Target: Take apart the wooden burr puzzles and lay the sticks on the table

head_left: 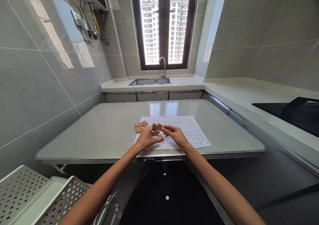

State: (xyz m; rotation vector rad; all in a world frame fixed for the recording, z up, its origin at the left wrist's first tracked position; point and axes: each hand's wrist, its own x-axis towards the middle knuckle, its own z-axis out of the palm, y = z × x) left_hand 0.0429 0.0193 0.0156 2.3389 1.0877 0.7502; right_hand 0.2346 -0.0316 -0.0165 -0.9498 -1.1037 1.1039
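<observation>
Small wooden puzzle pieces, partly joined together, are held up between my two hands over the table. My left hand is closed round the lower left side of the pieces, its thumb stretched along beneath them. From the right, my right hand pinches the edge of the same cluster with thumb and fingertips. Several notched wooden blocks lie in a row just beyond my left hand. A printed paper sheet with small diagrams lies under both hands. My fingers hide part of the pieces.
The pale folding table fills the middle. Behind it are a sink with a tap and a window. A white counter with a black object runs along the right. Perforated white racks stand low at left.
</observation>
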